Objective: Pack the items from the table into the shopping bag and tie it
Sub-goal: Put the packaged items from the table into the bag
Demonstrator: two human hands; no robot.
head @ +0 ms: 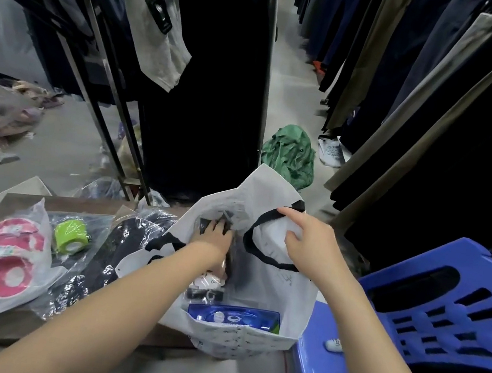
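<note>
A white shopping bag (264,340) with black handles stands open at the table's right end. My left hand (216,234) is inside its mouth, fingers on a dark packaged item (208,223). My right hand (309,242) pinches the bag's far-side panel beside a black handle (260,254), holding the mouth open. Inside lie a blue box (233,315) and a small white-and-pink thing (207,280). On the table (12,330) remain pink slippers in a clear bag (3,263), a green tape roll in plastic (68,235) and a black garment in plastic (115,250).
A blue plastic stool (440,324) stands right of the bag, with a small white object (333,344) on a lower one. Racks of hanging trousers line both sides of the aisle. A green cloth (290,157) and a white shoe (332,151) lie on the floor.
</note>
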